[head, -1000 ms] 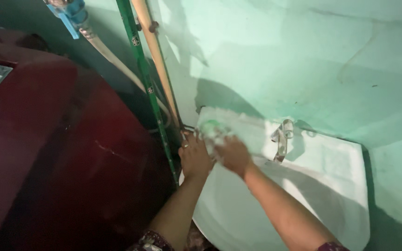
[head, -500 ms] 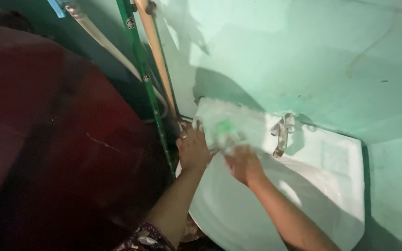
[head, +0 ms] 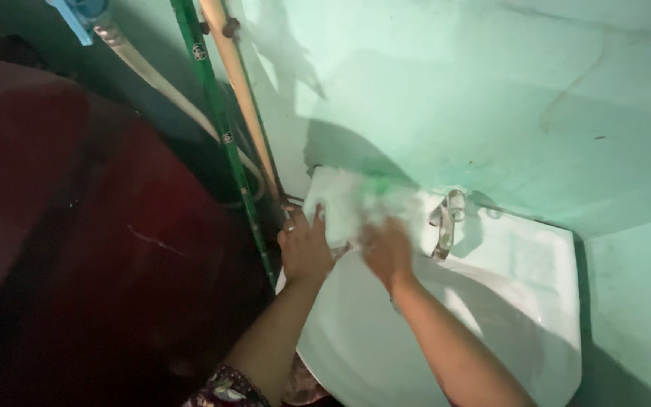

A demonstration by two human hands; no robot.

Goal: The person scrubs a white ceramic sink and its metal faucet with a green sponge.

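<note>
The right hand [head: 387, 249] with the green scrubber [head: 374, 197] now sits nearer the tap [head: 444, 222], higher on the sink [head: 536, 301] ledge.

Sink [head: 521, 316] sits in the corner, back edge against the wall [head: 453, 90]. Tap [head: 444, 222] stands on the sink's back ledge, middle. Left hand [head: 304, 249] rests on the sink's left rear rim; right hand [head: 387, 249] just right of it, between it and the tap. Pipes [head: 220, 113] run down the wall left of the sink. Large rounded appliance [head: 77, 249] further left.
</note>
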